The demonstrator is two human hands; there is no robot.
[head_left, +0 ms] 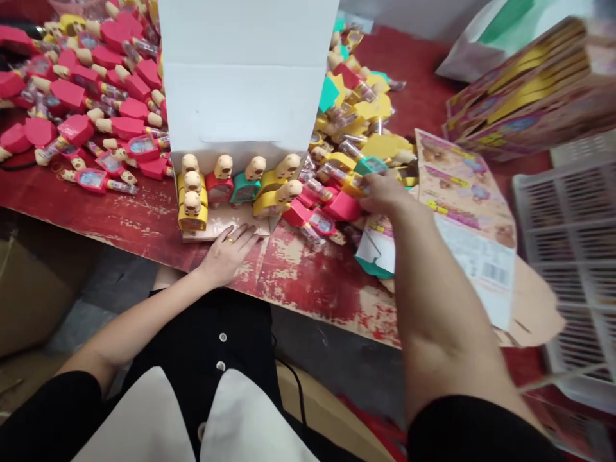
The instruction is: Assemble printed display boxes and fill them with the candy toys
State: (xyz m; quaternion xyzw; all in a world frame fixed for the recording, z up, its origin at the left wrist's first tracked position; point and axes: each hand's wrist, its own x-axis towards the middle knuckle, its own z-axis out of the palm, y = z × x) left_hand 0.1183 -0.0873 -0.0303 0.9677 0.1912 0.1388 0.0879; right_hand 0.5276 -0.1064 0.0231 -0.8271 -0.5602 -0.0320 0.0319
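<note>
An open white display box [250, 102] stands at the table edge with its lid raised. Inside, several bear-headed toys [192, 212] with yellow, red and teal bodies stand in rows. My left hand [228, 253] lies with fingers spread at the box's front edge, a ring on one finger. Off to the right, my right hand [385, 192] reaches into a mixed pile of toys [337, 173] with clear tubes. Its fingers are curled down beside a yellow toy and a teal toy [369, 165]; what they grip is partly hidden.
Many pink toys [101, 83] are heaped at the left. Printed cardboard [471, 212] lies right of my right arm, before a stack of printed boxes [524, 83]. A white plastic basket [568, 244] stands at the far right. The red table [144, 224] has worn paint.
</note>
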